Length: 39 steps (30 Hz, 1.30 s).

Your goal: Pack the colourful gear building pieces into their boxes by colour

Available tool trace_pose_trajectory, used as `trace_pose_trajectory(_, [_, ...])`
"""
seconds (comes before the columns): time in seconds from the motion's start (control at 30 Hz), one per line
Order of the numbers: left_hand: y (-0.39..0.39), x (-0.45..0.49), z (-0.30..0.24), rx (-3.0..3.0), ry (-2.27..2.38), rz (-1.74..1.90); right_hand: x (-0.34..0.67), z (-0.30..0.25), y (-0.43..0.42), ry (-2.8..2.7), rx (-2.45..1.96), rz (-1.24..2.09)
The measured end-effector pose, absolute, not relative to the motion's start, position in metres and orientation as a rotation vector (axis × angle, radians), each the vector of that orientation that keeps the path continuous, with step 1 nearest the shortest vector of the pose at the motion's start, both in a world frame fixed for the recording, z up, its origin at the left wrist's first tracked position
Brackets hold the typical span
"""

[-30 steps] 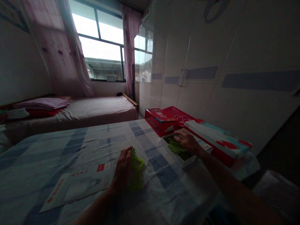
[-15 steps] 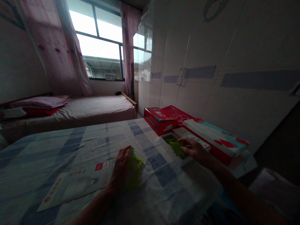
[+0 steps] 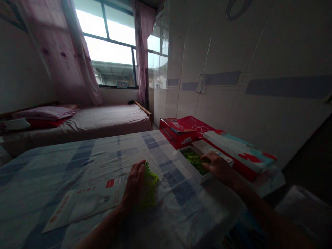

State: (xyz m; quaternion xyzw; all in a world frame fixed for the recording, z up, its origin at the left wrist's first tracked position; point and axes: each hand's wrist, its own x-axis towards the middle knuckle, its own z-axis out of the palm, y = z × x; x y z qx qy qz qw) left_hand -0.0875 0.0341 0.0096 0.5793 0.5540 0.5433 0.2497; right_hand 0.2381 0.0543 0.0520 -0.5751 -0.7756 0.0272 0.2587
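Note:
My left hand (image 3: 134,181) rests on the cloth-covered table, its fingers closed against the edge of a bright green toothed plastic piece (image 3: 147,168). More bright green pieces (image 3: 150,197) lie beside this hand, partly in its shadow; their exact form is hard to make out. At the right, a shallow white box (image 3: 185,162) holds several green plastic pieces (image 3: 194,160). My right hand (image 3: 216,166) reaches over the box's right side, thumb and fingers apart, tips just above the pieces. Nothing shows between those fingers.
A flat white package with a bulb picture (image 3: 88,204) lies left of my left hand. Behind the white box stand a red box (image 3: 176,133), a larger red box (image 3: 193,124) and a long white-and-red box (image 3: 238,148). Beyond are a bed (image 3: 109,117) and a wardrobe (image 3: 220,58).
A flat green piece under my right fingers has gone down into the white box, and those fingers now show without it. My left hand has hardly moved.

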Motion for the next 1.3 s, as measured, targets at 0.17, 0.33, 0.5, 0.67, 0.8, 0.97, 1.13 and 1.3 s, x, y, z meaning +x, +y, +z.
trace_pose_trajectory(0.17, [0.035, -0.087, 0.009, 1.581, 1.503, 1.470, 0.231, 0.052, 0.052, -2.182, -1.516, 0.095])
trace_pose_trajectory(0.33, [0.034, -0.086, 0.009, 1.590, 1.483, 1.467, 0.225, 0.054, 0.070, -2.129, -1.487, -0.122])
trace_pose_trajectory(0.5, [0.032, -0.088, 0.009, 1.608, 1.489, 1.457, 0.215, 0.049, 0.085, -2.196, -1.479, -0.005])
trace_pose_trajectory(0.67, [0.034, -0.089, 0.006, 1.607, 1.485, 1.450, 0.215, 0.053, 0.081, -2.166, -1.456, 0.000])
trace_pose_trajectory(0.8, [0.034, -0.087, 0.007, 1.618, 1.486, 1.446, 0.219, 0.055, 0.079, -2.262, -1.519, -0.058])
trace_pose_trajectory(0.97, [0.035, -0.087, 0.008, 1.610, 1.506, 1.429, 0.212, 0.059, 0.088, -2.161, -1.508, -0.096])
trace_pose_trajectory(1.13, [0.034, -0.088, 0.008, 1.594, 1.506, 1.415, 0.196, 0.058, 0.109, -2.271, -1.506, -0.135])
trace_pose_trajectory(1.3, [0.032, -0.088, 0.010, 1.585, 1.511, 1.424, 0.197, 0.055, 0.111, -2.281, -1.530, -0.122])
